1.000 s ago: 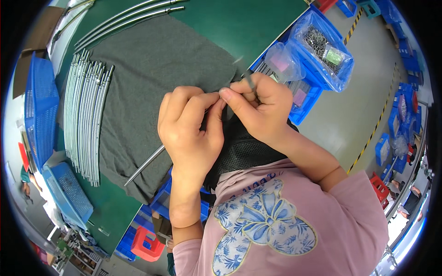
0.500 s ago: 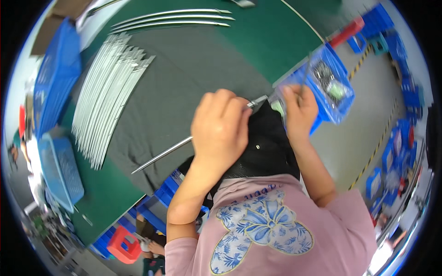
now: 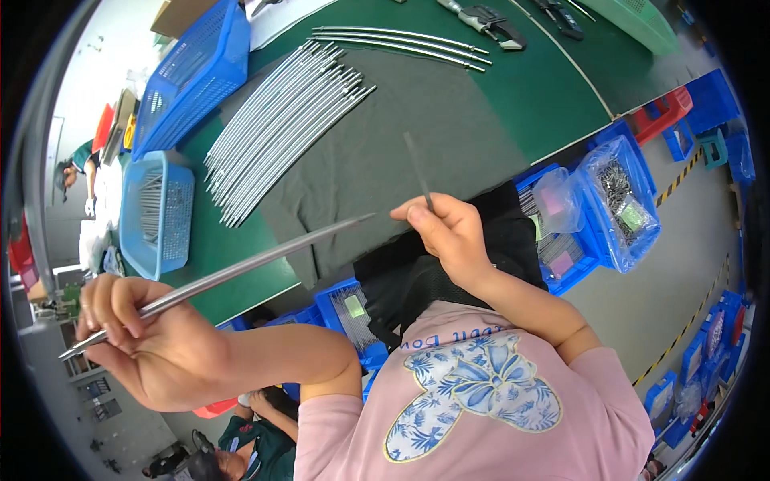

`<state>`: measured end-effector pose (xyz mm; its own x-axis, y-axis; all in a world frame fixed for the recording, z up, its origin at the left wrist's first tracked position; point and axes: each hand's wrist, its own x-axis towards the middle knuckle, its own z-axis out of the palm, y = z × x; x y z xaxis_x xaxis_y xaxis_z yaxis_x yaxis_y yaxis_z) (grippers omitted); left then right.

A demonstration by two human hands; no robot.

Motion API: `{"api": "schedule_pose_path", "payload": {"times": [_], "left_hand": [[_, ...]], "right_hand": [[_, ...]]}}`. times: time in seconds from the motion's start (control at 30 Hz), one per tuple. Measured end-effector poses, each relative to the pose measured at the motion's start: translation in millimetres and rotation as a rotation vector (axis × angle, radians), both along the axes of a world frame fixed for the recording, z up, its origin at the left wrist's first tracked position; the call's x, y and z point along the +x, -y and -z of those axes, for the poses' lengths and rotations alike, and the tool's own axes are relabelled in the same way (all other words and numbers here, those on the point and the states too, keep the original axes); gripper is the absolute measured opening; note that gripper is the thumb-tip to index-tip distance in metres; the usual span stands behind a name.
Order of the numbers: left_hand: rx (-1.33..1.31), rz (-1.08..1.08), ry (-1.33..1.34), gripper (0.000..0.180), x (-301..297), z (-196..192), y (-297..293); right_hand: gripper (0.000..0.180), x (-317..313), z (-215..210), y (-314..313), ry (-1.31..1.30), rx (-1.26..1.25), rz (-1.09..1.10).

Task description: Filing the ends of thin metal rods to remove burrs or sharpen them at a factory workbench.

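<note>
My left hand [image 3: 172, 353] is raised at the left, its fingers wrapped around a long shiny metal rod [image 3: 265, 258]. One pointed end sticks out past my fingers; the tapered far end reaches toward my right hand [image 3: 455, 239]. That hand pinches a thin, flat grey strip [image 3: 418, 163] between thumb and fingers, the strip pointing up and away over the cloth. A small gap separates the rod's tip from my right fingertips. Many similar rods [image 3: 281, 132] lie side by side on the dark grey cloth [image 3: 385, 112], with three more rods [image 3: 401, 42] along its far edge.
At the left stand a blue basket [image 3: 191, 84] and a light blue basket [image 3: 178, 220] holding rods. A micrometer [image 3: 489, 22] lies on the green table [image 3: 545, 104]. Blue bins [image 3: 584, 258] and a bag of metal parts [image 3: 618, 200] sit at the right. Another person [image 3: 261, 437] is at lower left.
My left hand has swung left and up with the rod, taking it away from the strip. The right hand has shifted left, still holding the strip. The view has turned too.
</note>
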<state>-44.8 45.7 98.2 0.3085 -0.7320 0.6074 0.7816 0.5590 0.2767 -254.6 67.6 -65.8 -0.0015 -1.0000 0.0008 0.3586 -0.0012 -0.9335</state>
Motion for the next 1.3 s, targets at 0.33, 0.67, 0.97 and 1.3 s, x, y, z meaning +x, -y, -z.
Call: {"api": "schedule_pose_path", "payload": {"times": [0.33, 0.67, 0.97, 1.3], "left_hand": [[0.423, -0.054, -0.125, 0.011, -4.3, 83.7, 23.3], [-0.017, -0.596, 1.612, 0.024, -107.3, 106.5, 6.9], [-0.087, -0.347, 1.604, 0.017, -143.5, 146.6, 28.0], [-0.122, -0.411, 1.596, 0.019, -149.8, 153.9, 28.8]], "right_hand": [[0.024, -27.6, 5.7, -14.1, 0.271, 0.016, -0.005], [0.031, -87.7, 11.8, -7.1, -0.088, 0.083, 0.093], [0.035, -98.6, -3.9, -2.2, -0.175, 0.265, 0.05], [0.022, -91.4, -11.8, -49.2, -0.134, 0.448, 0.069]]}}
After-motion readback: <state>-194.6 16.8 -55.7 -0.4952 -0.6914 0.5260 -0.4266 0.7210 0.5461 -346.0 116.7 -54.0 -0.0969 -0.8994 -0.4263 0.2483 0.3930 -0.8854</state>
